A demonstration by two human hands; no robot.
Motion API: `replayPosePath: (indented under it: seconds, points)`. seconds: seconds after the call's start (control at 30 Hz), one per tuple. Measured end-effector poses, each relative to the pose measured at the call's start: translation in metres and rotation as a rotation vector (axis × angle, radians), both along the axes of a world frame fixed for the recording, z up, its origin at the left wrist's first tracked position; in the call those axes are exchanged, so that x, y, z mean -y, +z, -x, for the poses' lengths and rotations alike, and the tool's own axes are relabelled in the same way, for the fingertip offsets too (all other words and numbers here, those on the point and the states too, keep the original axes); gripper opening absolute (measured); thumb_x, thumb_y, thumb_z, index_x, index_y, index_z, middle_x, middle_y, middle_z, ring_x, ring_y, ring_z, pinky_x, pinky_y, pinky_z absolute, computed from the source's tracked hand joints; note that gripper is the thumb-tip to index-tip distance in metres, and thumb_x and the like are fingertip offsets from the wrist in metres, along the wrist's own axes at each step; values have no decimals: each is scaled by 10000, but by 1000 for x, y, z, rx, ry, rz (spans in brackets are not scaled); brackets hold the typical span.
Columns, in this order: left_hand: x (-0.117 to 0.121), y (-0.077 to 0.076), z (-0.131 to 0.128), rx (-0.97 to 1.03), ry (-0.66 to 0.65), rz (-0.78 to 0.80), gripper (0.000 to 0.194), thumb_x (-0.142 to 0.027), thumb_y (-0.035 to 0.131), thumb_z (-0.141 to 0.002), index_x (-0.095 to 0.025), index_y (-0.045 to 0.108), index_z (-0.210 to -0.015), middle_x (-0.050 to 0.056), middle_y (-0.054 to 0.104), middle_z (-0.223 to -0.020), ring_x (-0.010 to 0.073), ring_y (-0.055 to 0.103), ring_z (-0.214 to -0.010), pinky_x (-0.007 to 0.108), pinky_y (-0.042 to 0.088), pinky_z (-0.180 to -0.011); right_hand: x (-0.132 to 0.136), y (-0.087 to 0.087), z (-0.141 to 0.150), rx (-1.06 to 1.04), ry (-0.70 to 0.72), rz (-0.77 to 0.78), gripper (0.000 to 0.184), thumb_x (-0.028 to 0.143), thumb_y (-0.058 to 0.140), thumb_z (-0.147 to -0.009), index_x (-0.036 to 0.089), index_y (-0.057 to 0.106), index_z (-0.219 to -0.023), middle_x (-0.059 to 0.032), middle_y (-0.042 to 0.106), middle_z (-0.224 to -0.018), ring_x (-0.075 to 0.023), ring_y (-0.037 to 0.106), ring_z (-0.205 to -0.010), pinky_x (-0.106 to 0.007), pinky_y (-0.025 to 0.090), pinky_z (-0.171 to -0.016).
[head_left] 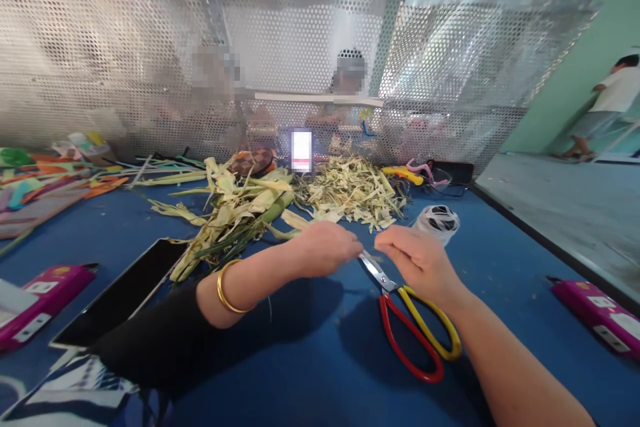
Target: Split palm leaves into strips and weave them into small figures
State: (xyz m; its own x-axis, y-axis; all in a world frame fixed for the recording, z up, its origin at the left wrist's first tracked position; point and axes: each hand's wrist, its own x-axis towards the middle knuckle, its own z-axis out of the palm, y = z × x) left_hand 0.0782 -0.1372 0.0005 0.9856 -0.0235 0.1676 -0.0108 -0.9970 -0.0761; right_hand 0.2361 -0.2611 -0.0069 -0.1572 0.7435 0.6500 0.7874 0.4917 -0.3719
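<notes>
My left hand (325, 250), below a gold bangle (226, 288), is closed with its fingertips pressed together. Facing it across a small gap is my right hand (415, 260), also in a pinch. Whatever the fingertips hold is too small to make out. A fine strand (271, 310) dangles below my left wrist. Scissors (387, 283) with one red and one yellow handle lie just below the hands, blade tips near my left fingers. Behind my right hand sits a bundle of white string (440, 221). Pale dried husks (260, 203) are heaped beyond my left forearm.
Shredded husk pieces (350, 190) form a pile at the back. A black-screened tablet (123, 290) lies left, near a magenta box (47, 303); another magenta box (600, 317) is far right. A perforated metal screen (300, 27) bounds the blue table (300, 373), with people behind it.
</notes>
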Motion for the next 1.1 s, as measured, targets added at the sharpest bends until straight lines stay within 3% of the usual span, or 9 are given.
replayPosePath:
  seconds: [0.13,0.23,0.37,0.47,0.57,0.73,0.87,0.97,1.1]
  points:
    - [8,15,6,19,-294,419,217,-83,433,-849,-177,608,-762,31,676,-803,119,607,-756,202,436,-698,-6,-6,-13,-68,-136,71,183,234,460,-894,195,569,-752,-16,604,-682,-144,546,-624,-248,410,-586]
    - [4,28,10,259,-171,609,244,-135,397,-893,-160,604,-765,41,662,-798,107,599,-759,205,441,-720,-10,-11,-16,-105,-166,121,193,260,471,-886,192,569,-734,-4,581,-653,-139,517,-590,-247,397,-566]
    - [-5,23,6,433,233,381,222,-152,418,-884,-151,604,-763,29,633,-731,119,575,-678,223,416,-634,-9,-12,-5,-74,-51,116,196,241,449,-903,196,553,-743,-12,579,-662,-140,531,-613,-248,406,-586]
    - [-5,9,2,273,328,80,180,-84,444,-823,-140,613,-792,58,640,-746,163,588,-704,247,399,-600,-6,-9,3,15,35,43,191,207,429,-913,197,556,-771,-26,582,-678,-141,532,-624,-250,402,-585]
    - [-1,2,1,22,122,4,179,-40,471,-769,-146,616,-761,60,649,-735,172,589,-676,250,384,-564,-4,-6,2,74,10,-6,178,188,438,-907,193,564,-782,-31,584,-684,-142,524,-626,-252,394,-584]
    - [4,19,8,19,-309,527,233,-125,409,-873,-170,610,-764,32,674,-801,116,604,-773,204,431,-720,-7,-6,-11,-65,-53,109,177,203,455,-894,192,556,-750,-13,589,-683,-132,534,-624,-240,404,-586]
    - [1,29,8,330,9,660,257,-208,404,-898,-155,607,-750,14,625,-719,96,553,-673,206,420,-667,-9,-9,-11,-164,-120,140,180,237,464,-885,197,557,-736,-1,566,-651,-134,511,-591,-247,392,-563]
    - [-2,20,3,414,261,524,247,-189,416,-875,-162,608,-722,-13,584,-636,93,507,-595,210,394,-613,-9,-12,-1,-118,-75,124,200,241,447,-900,195,542,-731,-11,561,-654,-137,510,-602,-255,393,-580]
    - [2,4,-2,244,338,198,202,-105,430,-817,-151,608,-734,44,623,-702,152,572,-678,246,413,-628,-6,-11,10,25,-14,57,207,204,414,-908,194,539,-743,-29,557,-663,-146,504,-615,-263,381,-582]
